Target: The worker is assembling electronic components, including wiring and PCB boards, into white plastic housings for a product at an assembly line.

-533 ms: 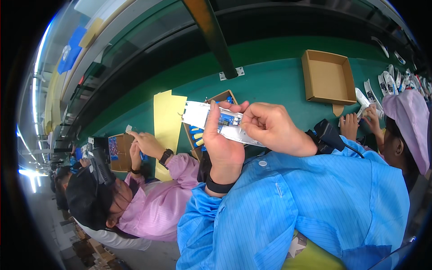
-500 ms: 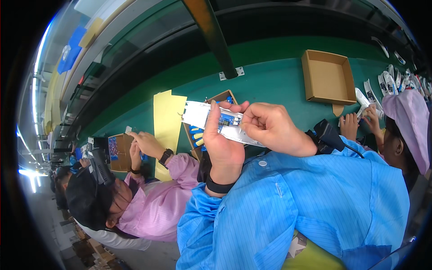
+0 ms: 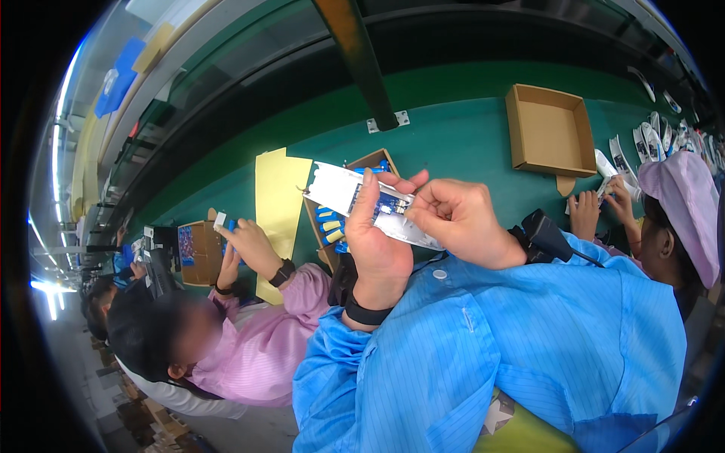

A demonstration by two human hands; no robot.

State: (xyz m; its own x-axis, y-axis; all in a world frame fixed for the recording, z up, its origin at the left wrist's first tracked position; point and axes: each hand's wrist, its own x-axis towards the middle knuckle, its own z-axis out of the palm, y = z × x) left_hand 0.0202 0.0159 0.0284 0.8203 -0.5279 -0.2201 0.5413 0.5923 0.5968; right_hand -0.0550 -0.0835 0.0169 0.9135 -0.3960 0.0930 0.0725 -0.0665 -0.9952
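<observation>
My left hand [image 3: 375, 241] is wrapped round a white curved plastic shell [image 3: 332, 189], its thumb across the near side and its fingers behind. Set in the shell is a small blue circuit board [image 3: 388, 204] with a white connector. At the board's right end, my right hand [image 3: 462, 220] has thumb and forefinger pinched together against the shell. Whatever lies between those fingertips is too small to make out. Behind the shell stands a cardboard box [image 3: 323, 253] holding blue and pale-yellow cylindrical parts, partly covered by my left hand.
Yellow paper [image 3: 276, 208] lies left of the parts box. An open cardboard box [image 3: 555, 170] sits at the back right, near several white shells [image 3: 651, 140]. A metal post [image 3: 362, 68] rises from the green bench [image 3: 445, 136]. Co-workers in pink sit on both sides.
The shell has tilted slightly in my left hand, and my right fingertips stay at the board's end. On the left, the co-worker's raised hand has shifted and a blue piece now shows there.
</observation>
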